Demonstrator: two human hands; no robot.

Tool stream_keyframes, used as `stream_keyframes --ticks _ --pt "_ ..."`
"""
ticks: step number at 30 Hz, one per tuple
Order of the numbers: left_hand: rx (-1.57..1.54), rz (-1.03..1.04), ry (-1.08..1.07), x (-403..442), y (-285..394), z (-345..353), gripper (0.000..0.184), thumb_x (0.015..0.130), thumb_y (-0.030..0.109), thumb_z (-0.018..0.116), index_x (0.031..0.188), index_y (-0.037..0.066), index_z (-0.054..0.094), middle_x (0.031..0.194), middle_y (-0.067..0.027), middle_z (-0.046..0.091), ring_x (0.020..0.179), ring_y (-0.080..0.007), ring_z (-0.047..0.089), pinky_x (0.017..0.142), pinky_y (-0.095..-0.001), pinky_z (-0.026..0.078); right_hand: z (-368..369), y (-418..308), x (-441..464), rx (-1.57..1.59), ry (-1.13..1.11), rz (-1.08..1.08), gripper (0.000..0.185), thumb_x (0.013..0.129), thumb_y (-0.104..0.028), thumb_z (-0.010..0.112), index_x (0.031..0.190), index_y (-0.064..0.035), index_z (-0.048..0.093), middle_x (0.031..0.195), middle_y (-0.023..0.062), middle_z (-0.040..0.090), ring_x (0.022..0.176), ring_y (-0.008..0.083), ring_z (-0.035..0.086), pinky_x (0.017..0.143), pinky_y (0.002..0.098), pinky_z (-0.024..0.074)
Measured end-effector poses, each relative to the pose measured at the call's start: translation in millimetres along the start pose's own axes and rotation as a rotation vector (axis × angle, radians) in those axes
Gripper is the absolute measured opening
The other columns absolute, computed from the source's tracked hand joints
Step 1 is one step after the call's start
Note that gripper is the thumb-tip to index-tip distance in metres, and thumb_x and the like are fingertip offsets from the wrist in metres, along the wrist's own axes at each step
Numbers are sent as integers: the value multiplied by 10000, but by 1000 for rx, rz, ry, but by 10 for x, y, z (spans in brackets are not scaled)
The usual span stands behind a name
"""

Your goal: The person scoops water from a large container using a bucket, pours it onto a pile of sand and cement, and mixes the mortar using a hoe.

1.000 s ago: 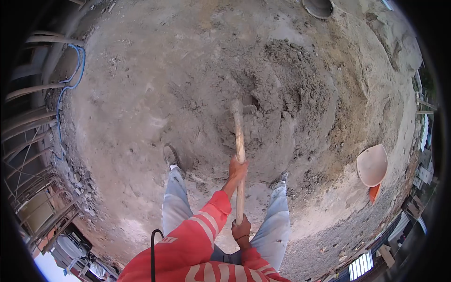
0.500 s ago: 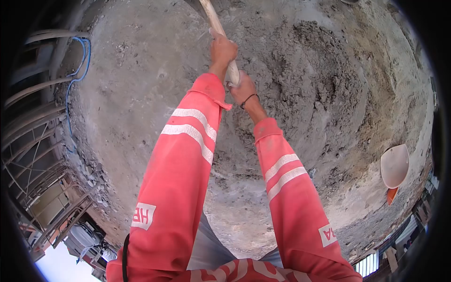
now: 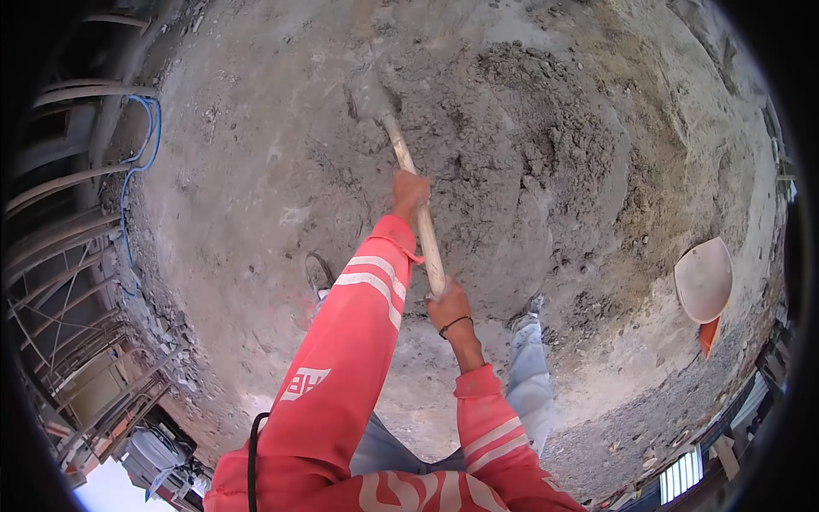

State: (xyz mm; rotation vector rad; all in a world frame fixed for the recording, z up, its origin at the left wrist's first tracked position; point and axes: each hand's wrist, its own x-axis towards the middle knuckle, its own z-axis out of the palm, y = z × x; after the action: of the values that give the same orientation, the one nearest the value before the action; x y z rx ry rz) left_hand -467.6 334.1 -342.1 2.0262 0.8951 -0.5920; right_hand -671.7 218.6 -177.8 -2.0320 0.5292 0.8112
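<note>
A shovel [image 3: 405, 154] with a pale wooden handle slants across the middle of the head view. Its blade [image 3: 371, 96] is coated grey and lies at the left edge of a spread of wet mortar [image 3: 537, 145]. My left hand [image 3: 411, 189] is wrapped round the middle of the handle. Closer to my body, my right hand [image 3: 450, 309] is closed round the handle's end, a dark band at its wrist. Both arms are in red sleeves with white stripes.
My shoe [image 3: 319, 273] and my other leg [image 3: 531, 375] stand at the near edge of the mortar. To the right lies a pale scoop-shaped container [image 3: 705, 280] with an orange part. A blue hose [image 3: 128, 171] runs along bent poles [image 3: 68, 183] at the left.
Both hands have drawn the shovel back toward my body, and its blade now shows lower, at the mortar's edge. My shoe and lower leg have come into view.
</note>
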Motion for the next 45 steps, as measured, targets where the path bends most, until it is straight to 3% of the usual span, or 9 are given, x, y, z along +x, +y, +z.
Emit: stream_keyframes --ticks 2,13,17,22,25,27,31,36,45 --pt "-297 -213 -84 -623 -15 9 158 812 62 627 797 -96 632 663 -170 640 536 -251 651 453 -400 508 34 390 -570 68 20 -10 413 737 -133 729 1087 25 576 975 288 651 951 471 626 821 508 509" --pt "-618 -222 -198 -2764 -1039 -1159 205 860 65 674 986 5 523 678 -57 565 493 -142 558 440 -310 450 985 1108 -2258 -173 -43 258 293 762 -96 749 1027 -42 637 888 238 677 874 434 663 740 478 530" --pt "-831 184 -29 -1457 -30 -2133 293 902 58 639 1106 27 431 717 -46 534 483 -128 527 433 -294 441 1122 -131 -749 -96 91 -171 214 786 -91 710 927 -45 555 758 242 639 770 468 630 640 516 493" --pt "-160 432 369 669 418 -2356 526 874 86 604 1287 -59 312 878 -247 647 724 -333 676 643 -428 535 1423 -1788 1494 -42 156 -511 332 795 -176 746 1034 -29 569 850 282 664 859 477 642 732 532 505" --pt "114 345 353 1536 267 -2120 693 854 97 615 1364 -134 208 801 -227 673 632 -301 694 560 -395 556 1475 -2280 2121 -62 0 -340 391 790 -217 739 1080 15 618 1025 269 679 996 429 653 851 494 513" --pt "163 234 70 1318 434 -2186 643 820 148 647 1326 -138 371 1010 -291 651 917 -384 656 793 -419 530 1394 -2347 2117 -118 -54 -184 422 773 -218 739 1112 12 637 1073 260 679 1042 410 651 887 473 516" --pt "615 479 246 1191 133 -1594 430 810 212 657 1063 -133 616 1012 -297 678 843 -389 700 776 -385 571 1003 -1734 1560 -43 -149 -78 449 760 -207 732 1142 13 643 1094 252 680 1070 396 650 912 458 520" --pt "-295 -116 13 -173 38 -712 216 853 60 612 901 -145 564 692 -181 642 517 -272 647 434 -389 511 28 -606 293 -160 -133 -26 407 770 -206 724 1087 25 615 1011 267 673 988 428 652 851 490 522" --pt "-1076 -473 -104 -2379 -397 192 161 888 80 631 931 57 478 677 -44 507 519 -169 516 482 -353 474 -1866 1504 -1635 -455 -187 -179 258 745 -122 692 944 -62 540 728 219 639 726 447 639 647 520 505"
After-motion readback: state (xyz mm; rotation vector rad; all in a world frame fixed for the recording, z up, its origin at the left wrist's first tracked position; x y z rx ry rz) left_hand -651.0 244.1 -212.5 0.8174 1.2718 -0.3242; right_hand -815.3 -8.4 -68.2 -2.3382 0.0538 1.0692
